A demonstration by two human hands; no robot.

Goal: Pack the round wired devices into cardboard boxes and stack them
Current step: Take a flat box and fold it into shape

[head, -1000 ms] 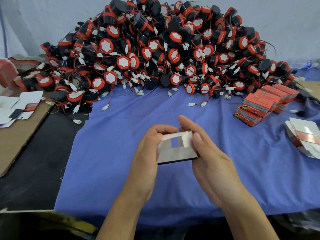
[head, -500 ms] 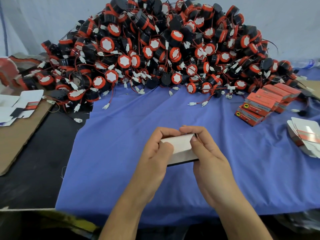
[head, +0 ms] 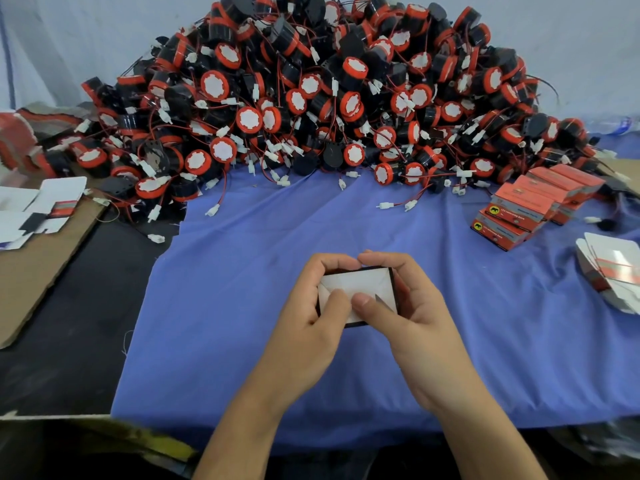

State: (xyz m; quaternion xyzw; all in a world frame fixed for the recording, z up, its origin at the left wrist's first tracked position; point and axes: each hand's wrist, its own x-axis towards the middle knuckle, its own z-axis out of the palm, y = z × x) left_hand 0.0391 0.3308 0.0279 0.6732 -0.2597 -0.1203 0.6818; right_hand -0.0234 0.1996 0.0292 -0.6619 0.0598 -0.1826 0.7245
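A small cardboard box (head: 360,284) with white folded flaps facing me is held over the blue cloth (head: 242,271). My left hand (head: 311,313) grips its left side, thumb pressing on the flaps. My right hand (head: 412,306) grips its right side, its thumb also on the flaps. A big heap of round black-and-red wired devices (head: 329,98) with white connectors fills the back of the table. Closed red boxes (head: 533,206) are stacked at the right.
Flat unfolded box blanks lie at the right edge (head: 613,271) and on the brown cardboard at the left (head: 38,209). Loose wires with white plugs (head: 398,204) trail onto the cloth. A black surface (head: 69,323) lies left of the cloth.
The open box end with its square gap has been folded shut; both thumbs now press the white flaps. The box has turned so the closed end faces me.
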